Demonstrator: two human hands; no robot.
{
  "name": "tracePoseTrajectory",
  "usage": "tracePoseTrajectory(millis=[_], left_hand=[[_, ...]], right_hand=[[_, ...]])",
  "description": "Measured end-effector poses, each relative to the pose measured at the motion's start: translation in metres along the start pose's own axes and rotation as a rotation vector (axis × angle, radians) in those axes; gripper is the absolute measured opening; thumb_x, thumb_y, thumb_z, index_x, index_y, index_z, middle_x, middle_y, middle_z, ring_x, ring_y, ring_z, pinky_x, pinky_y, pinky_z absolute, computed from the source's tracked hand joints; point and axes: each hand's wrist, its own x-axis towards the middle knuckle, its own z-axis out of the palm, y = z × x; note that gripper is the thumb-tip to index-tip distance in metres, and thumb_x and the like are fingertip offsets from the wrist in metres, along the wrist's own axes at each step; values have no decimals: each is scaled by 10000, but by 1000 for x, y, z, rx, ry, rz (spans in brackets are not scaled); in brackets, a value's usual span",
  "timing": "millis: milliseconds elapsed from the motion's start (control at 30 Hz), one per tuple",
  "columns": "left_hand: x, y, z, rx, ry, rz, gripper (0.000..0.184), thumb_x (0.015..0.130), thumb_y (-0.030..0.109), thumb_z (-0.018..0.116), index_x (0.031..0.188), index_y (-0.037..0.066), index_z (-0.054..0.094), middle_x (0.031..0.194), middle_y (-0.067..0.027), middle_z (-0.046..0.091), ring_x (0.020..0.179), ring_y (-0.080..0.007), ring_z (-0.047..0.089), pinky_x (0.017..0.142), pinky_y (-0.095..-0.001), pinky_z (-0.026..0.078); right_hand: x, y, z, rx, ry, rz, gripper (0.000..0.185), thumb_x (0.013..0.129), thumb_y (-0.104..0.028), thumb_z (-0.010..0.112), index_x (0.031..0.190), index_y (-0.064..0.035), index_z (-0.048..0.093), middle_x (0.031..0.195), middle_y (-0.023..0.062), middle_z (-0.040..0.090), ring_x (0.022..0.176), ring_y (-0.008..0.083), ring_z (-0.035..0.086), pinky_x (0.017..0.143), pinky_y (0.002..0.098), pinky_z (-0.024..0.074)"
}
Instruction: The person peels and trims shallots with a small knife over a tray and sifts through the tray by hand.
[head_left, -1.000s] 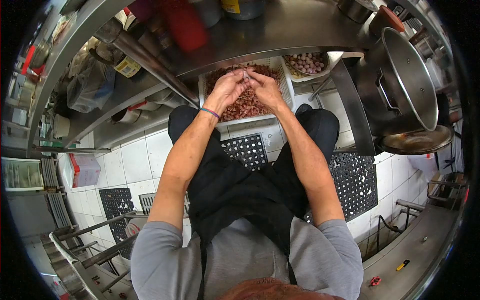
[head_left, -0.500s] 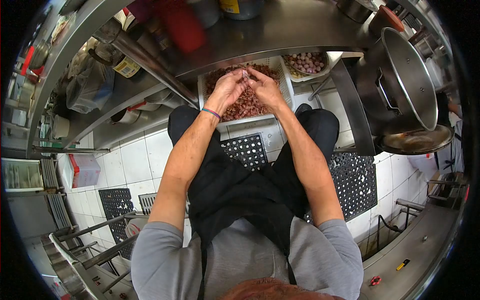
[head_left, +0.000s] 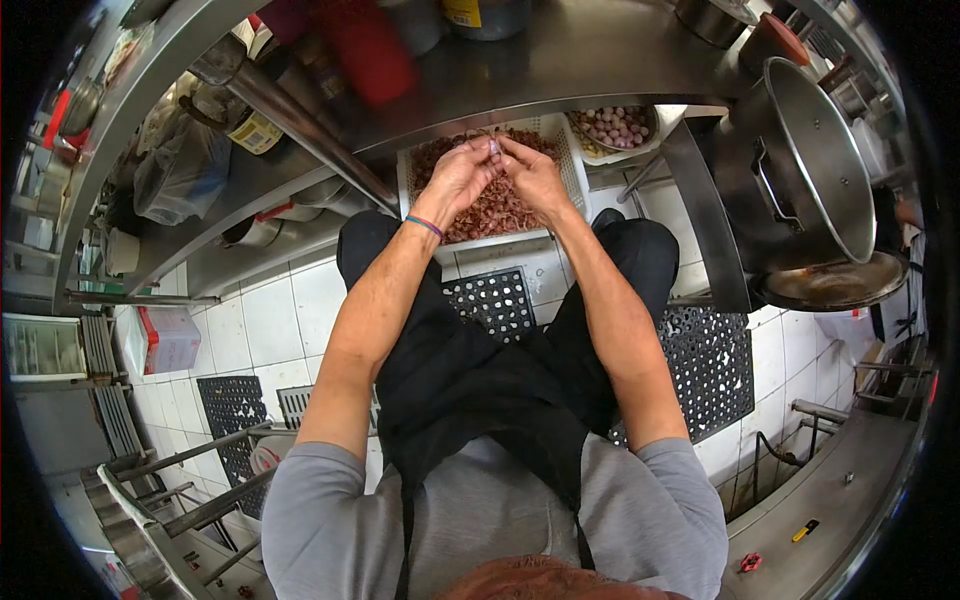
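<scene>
A small pale purple shallot (head_left: pixel 494 147) is pinched between my two hands above a white plastic crate (head_left: pixel 470 241). My left hand (head_left: pixel 460 182), with coloured bands at its wrist, grips the shallot in closed fingertips. From the other side, the thumb and fingers of my right hand (head_left: pixel 536 180) press on it. Below them the crate holds many reddish-brown shallots and loose skins (head_left: pixel 495 212). Just right of the crate, a metal bowl holds several smooth, pinkish peeled shallots (head_left: pixel 615 127). Whether a blade sits in my right fingers is too small to tell.
A steel table (head_left: pixel 580 70) overhangs the crate's far side. On the right a large steel pot (head_left: pixel 815 170) lies tilted near a round lid (head_left: pixel 835 280). Black perforated mats (head_left: pixel 700 360) cover parts of the white tiled floor. A red-and-white box (head_left: pixel 170 340) stands left.
My fingers have shifted slightly around the shallot, and the right fingertips have drawn a little closer together. The crate and bowl stay where they were.
</scene>
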Motion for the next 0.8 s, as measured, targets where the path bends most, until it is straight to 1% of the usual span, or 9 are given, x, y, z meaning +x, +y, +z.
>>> tracePoseTrajectory(millis=[67, 133, 200, 233, 300, 367, 467, 567, 800], left_hand=[[2, -2, -4, 3, 15, 10, 206, 989, 66, 452, 1152, -36, 524, 1045, -95, 593, 911, -184, 587, 819, -307, 517], [2, -3, -4, 13, 40, 16, 205, 990, 67, 451, 1152, -36, 524, 1042, -93, 594, 914, -185, 587, 821, -309, 517], [2, -2, -6, 54, -4, 0, 205, 989, 64, 450, 1152, -36, 525, 1045, -92, 593, 916, -188, 587, 824, -310, 517], [2, -1, -6, 75, -26, -9, 204, 989, 62, 450, 1152, -36, 525, 1046, -92, 593, 918, -189, 586, 826, -310, 517], [1, -3, -6, 70, -49, -16, 199, 988, 61, 453, 1145, -34, 532, 1040, -89, 597, 914, -189, 590, 827, -310, 518], [0, -2, -4, 66, -62, -19, 195, 986, 61, 458, 1139, -30, 538, 1031, -87, 603, 909, -190, 594, 826, -312, 520], [-3, 2, 2, 53, -51, -14, 193, 982, 62, 468, 1136, -23, 547, 1016, -84, 613, 904, -193, 602, 825, -318, 524], [-6, 6, 5, 59, -16, 3, 196, 978, 59, 476, 1142, -19, 552, 1024, -86, 618, 909, -193, 603, 830, -324, 522], [-5, 2, 5, 192, 13, 77, 209, 965, 28, 489, 1157, -34, 544, 1094, -109, 593, 928, -194, 594, 843, -314, 517]], right_hand=[[-8, -11, 3, -74, 1, -8, 363, 940, -106, 580, 1299, -51, 574, 862, -24, 622, 665, 32, 450, 610, 189, 409], [-4, -3, 3, -71, -20, -51, 376, 938, -110, 582, 1311, -59, 565, 818, -38, 595, 646, 28, 429, 592, 186, 393], [-4, 0, 1, -86, -31, -41, 386, 937, -106, 571, 1320, -56, 553, 932, 18, 600, 772, 71, 474, 704, 210, 396], [-6, -4, 0, -104, -30, -12, 390, 937, -100, 558, 1323, -48, 546, 1068, 81, 620, 908, 117, 529, 825, 235, 407], [-5, -4, -2, -103, -25, -1, 393, 940, -96, 543, 1331, -51, 536, 1144, 134, 655, 967, 156, 598, 878, 260, 445], [1, 7, -2, -61, -16, -40, 393, 949, -99, 538, 1341, -71, 532, 1024, 115, 685, 813, 145, 623, 742, 258, 498], [-8, -23, -14, 308, -97, 310, 397, 960, -102, 533, 1356, -80, 517, 756, 30, 610, 512, 88, 491, 444, 236, 401], [-7, -25, -13, 397, -48, 323, 442, 959, -113, 537, 1393, -72, 463, 619, -41, 451, 396, 52, 300, 337, 227, 214], [-15, -23, -4, 155, -45, 177, 511, 938, -108, 561, 1417, -20, 404, 597, -36, 475, 424, 46, 345, 354, 231, 252]])
